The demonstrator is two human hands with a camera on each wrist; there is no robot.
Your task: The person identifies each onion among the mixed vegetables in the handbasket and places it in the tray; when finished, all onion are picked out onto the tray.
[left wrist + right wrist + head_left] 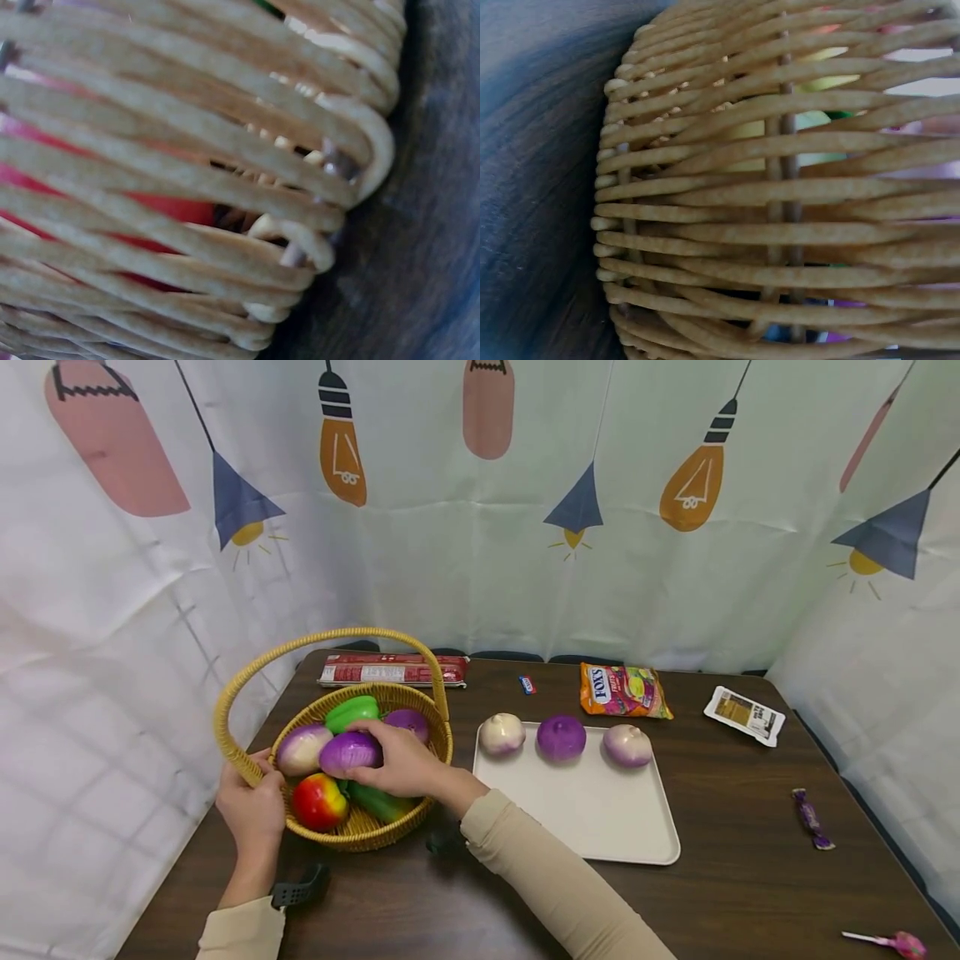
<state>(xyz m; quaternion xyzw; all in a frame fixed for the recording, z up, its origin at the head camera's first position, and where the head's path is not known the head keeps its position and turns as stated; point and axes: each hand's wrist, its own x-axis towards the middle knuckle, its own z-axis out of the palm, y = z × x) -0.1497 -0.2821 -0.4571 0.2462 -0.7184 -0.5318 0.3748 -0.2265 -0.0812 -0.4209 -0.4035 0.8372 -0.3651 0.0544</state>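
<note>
Fingers of the right hand (401, 764) grasp the purple onion (348, 752); left hand (251, 802) grips the basket (431, 752) steady; lift the onion straight up.

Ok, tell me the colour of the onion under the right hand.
Purple, paling to white at one end; the onion shows best in the head view.

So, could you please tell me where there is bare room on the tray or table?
The tray is bare in front of its three onions; the table is bare between tray and purple candy. The basket is crowded.
</note>
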